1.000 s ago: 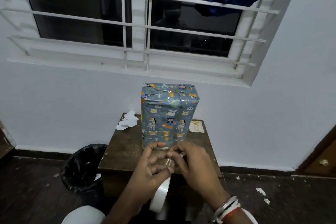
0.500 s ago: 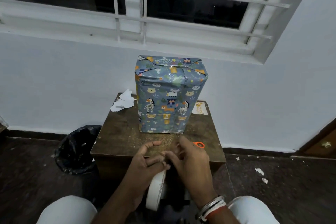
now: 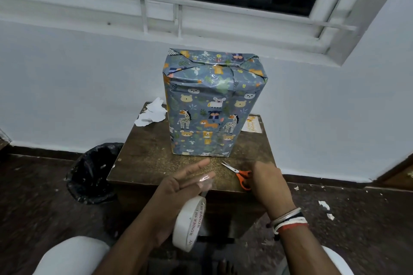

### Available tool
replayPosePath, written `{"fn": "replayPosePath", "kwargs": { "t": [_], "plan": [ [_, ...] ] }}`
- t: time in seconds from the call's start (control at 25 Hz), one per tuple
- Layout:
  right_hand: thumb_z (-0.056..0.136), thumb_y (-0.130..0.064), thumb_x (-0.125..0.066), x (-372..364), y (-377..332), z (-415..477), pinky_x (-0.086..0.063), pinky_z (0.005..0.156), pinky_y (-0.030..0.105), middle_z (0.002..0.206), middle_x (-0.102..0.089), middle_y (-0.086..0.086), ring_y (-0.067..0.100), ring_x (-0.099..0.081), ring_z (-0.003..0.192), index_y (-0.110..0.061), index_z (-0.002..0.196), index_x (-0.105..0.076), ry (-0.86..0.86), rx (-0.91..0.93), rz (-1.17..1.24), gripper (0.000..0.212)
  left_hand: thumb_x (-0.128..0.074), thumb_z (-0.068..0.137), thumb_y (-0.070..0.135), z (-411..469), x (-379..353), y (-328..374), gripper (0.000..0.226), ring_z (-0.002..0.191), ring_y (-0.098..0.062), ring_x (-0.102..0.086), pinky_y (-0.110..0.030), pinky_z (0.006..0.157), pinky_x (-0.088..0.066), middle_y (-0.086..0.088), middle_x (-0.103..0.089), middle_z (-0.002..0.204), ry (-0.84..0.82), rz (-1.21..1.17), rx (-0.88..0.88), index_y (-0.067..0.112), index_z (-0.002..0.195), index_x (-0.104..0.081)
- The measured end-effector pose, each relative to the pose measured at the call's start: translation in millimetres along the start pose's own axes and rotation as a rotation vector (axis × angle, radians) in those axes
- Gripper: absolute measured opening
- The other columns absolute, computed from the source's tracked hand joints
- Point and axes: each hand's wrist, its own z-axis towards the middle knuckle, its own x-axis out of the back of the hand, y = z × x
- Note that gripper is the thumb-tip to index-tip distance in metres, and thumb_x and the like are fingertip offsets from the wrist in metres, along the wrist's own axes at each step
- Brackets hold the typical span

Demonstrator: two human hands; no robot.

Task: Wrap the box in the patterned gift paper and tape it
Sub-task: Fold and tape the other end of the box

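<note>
The box (image 3: 212,107), wrapped in grey-blue gift paper printed with cartoon animals, stands upright on the back half of the brown wooden tabletop (image 3: 147,158). My left hand (image 3: 178,187) is spread with straight fingers. A strip of clear tape (image 3: 204,179) is stuck to their tips, and the white tape roll (image 3: 190,223) hangs just below the palm. My right hand (image 3: 268,187) covers the handles of the orange-handled scissors (image 3: 237,172); I cannot tell whether it grips them.
</note>
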Motion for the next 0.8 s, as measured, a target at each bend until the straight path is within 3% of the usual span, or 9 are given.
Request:
{"fn": "replayPosePath", "kwargs": {
  "t": [0.08, 0.2, 0.32, 0.4, 0.48, 0.56, 0.68, 0.8],
  "plan": [
    [0.097, -0.024, -0.061, -3, -1, 0, -0.052, 0.078, 0.040, 0.100, -0.066, 0.010, 0.033, -0.067, 0.095, -0.015, 0.100, -0.063, -0.030, -0.022, -0.066, 0.010, -0.056, 0.097, -0.004, 1, 3, -1, 0.048, 0.117, -0.017, -0.069, -0.037, 0.095, -0.053, 0.004, -0.073, 0.126, -0.007, 0.009, -0.002, 0.031, 0.126, -0.070],
    [0.094, -0.035, -0.061, -2, -4, -6, -0.048, 0.069, 0.036, 0.097, -0.066, 0.008, 0.033, -0.068, 0.091, -0.016, 0.099, -0.065, -0.026, -0.013, -0.088, 0.020, -0.061, 0.093, -0.001, 2, 8, -1, 0.043, 0.114, -0.019, -0.071, -0.039, 0.094, -0.053, 0.002, -0.074, 0.124, 0.004, 0.017, -0.019, 0.032, 0.112, -0.079],
    [0.089, -0.042, -0.063, 9, -5, -17, -0.043, 0.064, 0.032, 0.093, -0.066, 0.002, 0.029, -0.069, 0.089, -0.022, 0.096, -0.062, 0.011, -0.031, -0.113, 0.022, -0.068, 0.088, 0.007, 4, 12, -2, 0.036, 0.106, -0.020, -0.072, -0.041, 0.083, -0.056, -0.004, -0.076, 0.119, 0.001, 0.057, -0.028, 0.031, 0.111, -0.079],
    [0.081, -0.042, -0.070, 14, -1, -25, -0.048, 0.064, 0.033, 0.084, -0.067, -0.005, 0.021, -0.068, 0.081, -0.028, 0.093, -0.061, -0.005, -0.027, 0.062, 0.021, -0.066, 0.092, 0.001, 4, 15, -4, 0.039, 0.103, -0.022, -0.072, -0.036, 0.077, -0.058, -0.004, -0.075, 0.120, -0.015, 0.084, -0.032, 0.030, 0.114, -0.078],
    [0.072, -0.035, -0.083, 20, 3, -31, -0.057, 0.069, 0.035, 0.075, -0.074, -0.005, 0.011, -0.069, 0.071, -0.027, 0.091, -0.067, -0.188, -0.030, 0.513, 0.026, -0.066, 0.093, -0.001, 4, 17, -5, 0.041, 0.104, -0.024, -0.073, -0.027, 0.077, -0.057, 0.000, -0.075, 0.122, -0.023, 0.112, -0.038, 0.029, 0.117, -0.077],
    [0.074, -0.028, -0.092, 27, 3, -41, -0.054, 0.068, 0.025, 0.074, -0.077, 0.001, 0.008, -0.069, 0.065, -0.019, 0.093, -0.075, -0.396, 0.026, 0.841, 0.027, -0.067, 0.092, -0.002, 5, 19, -4, 0.042, 0.104, -0.024, -0.073, -0.024, 0.079, -0.056, 0.002, -0.075, 0.122, -0.023, 0.137, -0.040, 0.027, 0.120, -0.076],
    [0.087, -0.028, -0.080, 40, -6, -54, -0.040, 0.055, 0.016, 0.078, -0.076, 0.004, 0.007, -0.056, 0.054, -0.011, 0.096, -0.077, -0.626, 0.164, 0.962, 0.019, -0.067, 0.091, -0.004, 5, 19, -3, 0.044, 0.103, -0.021, -0.074, -0.024, 0.083, -0.057, 0.003, -0.076, 0.120, -0.017, 0.175, -0.045, 0.024, 0.125, -0.072],
    [0.093, -0.032, -0.076, 38, -10, -58, -0.048, 0.072, 0.022, 0.084, -0.076, 0.010, 0.011, -0.065, 0.073, -0.015, 0.094, -0.076, -0.799, 0.325, 0.919, 0.018, -0.070, 0.089, -0.006, 5, 14, -2, 0.046, 0.109, -0.016, -0.072, -0.024, 0.091, -0.057, 0.005, -0.076, 0.119, -0.010, 0.204, -0.058, 0.022, 0.125, -0.072]
  ]
}}
